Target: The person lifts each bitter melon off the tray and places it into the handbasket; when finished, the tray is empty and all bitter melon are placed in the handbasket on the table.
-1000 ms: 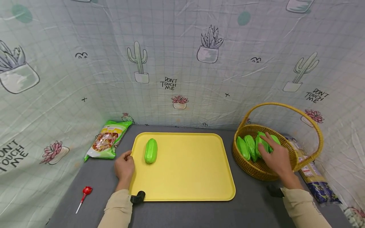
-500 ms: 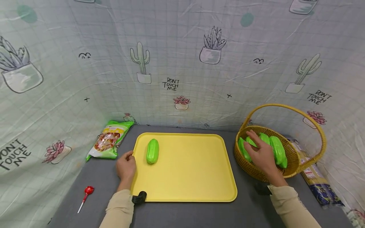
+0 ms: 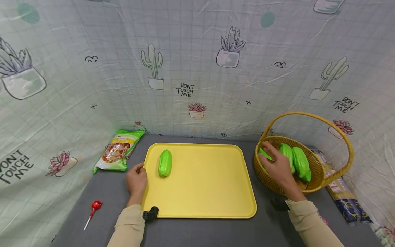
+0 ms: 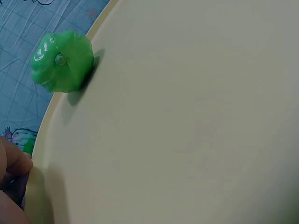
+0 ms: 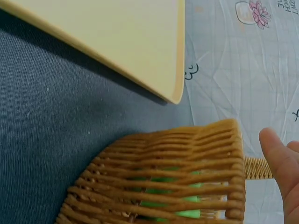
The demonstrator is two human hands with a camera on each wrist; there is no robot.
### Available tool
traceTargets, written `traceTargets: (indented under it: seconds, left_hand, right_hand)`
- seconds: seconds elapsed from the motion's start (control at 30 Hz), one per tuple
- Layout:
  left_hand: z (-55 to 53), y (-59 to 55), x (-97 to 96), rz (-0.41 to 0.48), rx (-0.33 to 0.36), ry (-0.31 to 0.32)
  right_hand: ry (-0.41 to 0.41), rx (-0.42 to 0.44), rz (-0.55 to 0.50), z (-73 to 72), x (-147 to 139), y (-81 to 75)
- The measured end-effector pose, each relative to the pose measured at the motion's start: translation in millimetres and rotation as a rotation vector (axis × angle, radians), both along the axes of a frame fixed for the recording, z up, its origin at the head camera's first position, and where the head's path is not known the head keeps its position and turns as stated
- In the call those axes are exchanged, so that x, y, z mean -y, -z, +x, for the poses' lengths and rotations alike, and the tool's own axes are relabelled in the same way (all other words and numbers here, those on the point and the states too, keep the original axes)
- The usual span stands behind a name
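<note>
A glossy green ribbed vegetable (image 3: 165, 163), cucumber-shaped, lies at the left of the yellow tray (image 3: 210, 185); the left wrist view shows the vegetable (image 4: 63, 60) end-on. My left hand (image 3: 136, 180) is at the tray's left edge, and its fingers (image 4: 17, 161) pinch the rim. My right hand (image 3: 278, 169) hovers over the left part of the wicker basket (image 3: 268, 181), thumb and fingers apart, nothing held. Several similar green vegetables (image 3: 300, 161) lie in the basket; the hand partly hides those on the left. In the right wrist view the fingers (image 5: 280, 161) are just above the basket's rim.
The basket's tall handle (image 3: 347, 144) arches over its right side. A long packet (image 3: 342, 195) lies right of the basket. Left of the tray are a snack bag (image 3: 118, 151) and a red lollipop (image 3: 96, 206). A patterned cloth wall (image 3: 197, 68) stands behind.
My right hand has shifted left across the basket, from above its middle vegetables to those near the left rim. My left hand has stayed at the tray's edge.
</note>
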State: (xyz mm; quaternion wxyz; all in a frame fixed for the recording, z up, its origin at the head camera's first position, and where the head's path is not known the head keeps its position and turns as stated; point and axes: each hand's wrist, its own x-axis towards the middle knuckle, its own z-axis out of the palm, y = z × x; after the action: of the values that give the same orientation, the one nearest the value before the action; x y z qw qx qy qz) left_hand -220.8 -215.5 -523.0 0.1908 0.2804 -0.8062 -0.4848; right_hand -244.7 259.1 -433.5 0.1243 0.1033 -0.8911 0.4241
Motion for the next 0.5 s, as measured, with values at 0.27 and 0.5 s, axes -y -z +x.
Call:
traceTargets:
  seconds: [0.27,0.5]
  left_hand:
    - [0.2,-1.4,-0.1,0.000,-0.005,0.002]
    - [0.2,-2.1,-0.4,0.003,-0.002,0.011]
  right_hand:
    - [-0.020,0.013,0.018,-2.3,11.0,1.9]
    - [-0.044,0.010,0.009,-5.8,22.6,6.4]
